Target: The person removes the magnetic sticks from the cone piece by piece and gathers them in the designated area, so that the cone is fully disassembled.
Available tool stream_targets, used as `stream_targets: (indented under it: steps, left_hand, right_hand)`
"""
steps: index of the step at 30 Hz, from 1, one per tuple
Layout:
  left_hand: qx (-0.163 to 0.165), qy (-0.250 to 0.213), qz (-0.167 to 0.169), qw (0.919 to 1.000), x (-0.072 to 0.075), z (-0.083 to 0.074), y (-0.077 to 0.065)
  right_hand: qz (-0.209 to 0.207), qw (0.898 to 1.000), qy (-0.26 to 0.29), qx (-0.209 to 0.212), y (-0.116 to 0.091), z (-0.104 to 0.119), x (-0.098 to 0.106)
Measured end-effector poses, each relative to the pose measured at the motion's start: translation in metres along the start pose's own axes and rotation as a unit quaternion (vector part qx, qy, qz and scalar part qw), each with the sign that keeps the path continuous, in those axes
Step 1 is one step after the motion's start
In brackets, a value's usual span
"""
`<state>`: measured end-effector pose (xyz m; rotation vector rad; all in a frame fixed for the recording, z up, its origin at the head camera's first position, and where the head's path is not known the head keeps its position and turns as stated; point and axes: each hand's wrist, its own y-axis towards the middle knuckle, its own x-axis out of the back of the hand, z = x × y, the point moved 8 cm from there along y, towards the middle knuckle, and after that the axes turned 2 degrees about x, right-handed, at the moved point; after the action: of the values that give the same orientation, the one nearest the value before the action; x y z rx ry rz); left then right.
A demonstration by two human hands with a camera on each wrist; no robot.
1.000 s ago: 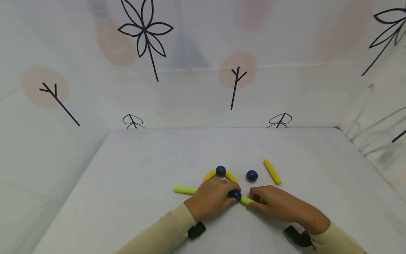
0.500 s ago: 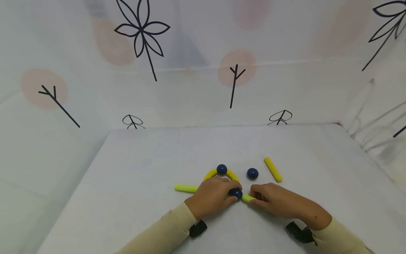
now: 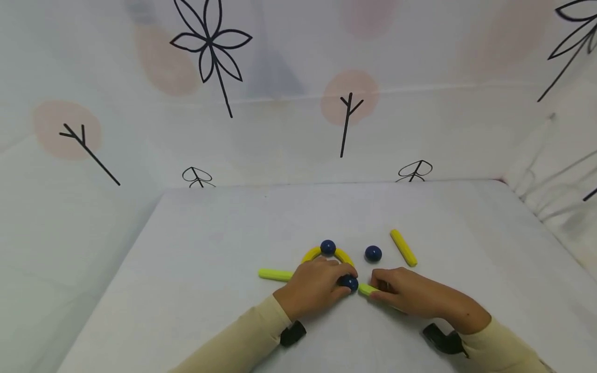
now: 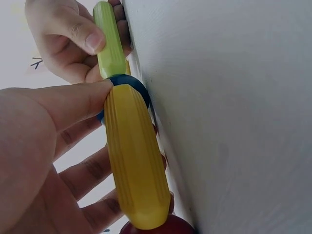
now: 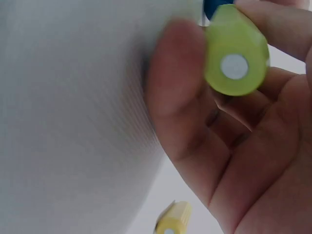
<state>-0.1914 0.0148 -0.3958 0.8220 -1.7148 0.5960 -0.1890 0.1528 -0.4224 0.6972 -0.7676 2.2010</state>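
My left hand (image 3: 314, 287) pinches a dark blue ball (image 3: 349, 283) between thumb and fingers. In the left wrist view, a yellow rod (image 4: 136, 156) runs from that ball toward a dark red ball (image 4: 158, 226), which my hand hides in the head view. My right hand (image 3: 410, 292) pinches a lime-green rod (image 3: 367, 290), its near end right beside the blue ball. A silvery disc shows in the rod's other end (image 5: 234, 66) in the right wrist view. Beyond my left hand, curved yellow pieces (image 3: 343, 256) meet at another blue ball (image 3: 328, 247).
A second lime rod (image 3: 275, 275) sticks out left of my left hand. Behind my right hand lie a loose blue ball (image 3: 373, 253) and a loose yellow rod (image 3: 403, 247). The white tabletop (image 3: 210, 233) ends at a patterned cloth backdrop (image 3: 280, 140).
The lime rod in my right hand has drawn back very slightly from the blue ball. My left hand keeps its hold. The head view has shifted a little.
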Motion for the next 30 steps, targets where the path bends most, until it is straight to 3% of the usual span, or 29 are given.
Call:
stream_targets:
  steps: [5, 10, 13, 16, 21, 24, 30]
  left_hand:
    - [-0.003, -0.002, 0.001, 1.0000, 0.000, -0.001, -0.001]
    - [-0.004, -0.008, 0.006, 0.9999, -0.001, -0.001, -0.001]
    - [-0.006, -0.009, 0.008, 0.9999, -0.002, -0.002, 0.000]
    - [-0.006, -0.006, 0.008, 0.9999, -0.003, -0.001, 0.001]
    - [-0.006, -0.007, 0.004, 0.9999, -0.003, 0.000, 0.000]
    - [-0.005, -0.009, 0.004, 0.9999, -0.004, 0.000, 0.000]
    - [-0.005, -0.009, 0.002, 0.9999, -0.003, 0.000, 0.000]
  right_hand:
    - [0.010, 1.000, 0.022, -0.008, -0.003, -0.005, 0.002]
    - [-0.006, 1.000, 0.024, -0.005, -0.009, -0.007, 0.012]
    - [-0.051, 0.998, 0.045, -0.016, -0.014, -0.009, 0.027]
    - [-0.123, 0.990, 0.056, -0.042, -0.020, -0.015, 0.047]
    - [-0.222, 0.971, 0.013, -0.087, -0.027, -0.031, 0.075]
    - [-0.239, 0.965, -0.003, -0.111, -0.028, -0.044, 0.083]
    - [-0.232, 0.961, -0.006, -0.148, -0.029, -0.066, 0.086]
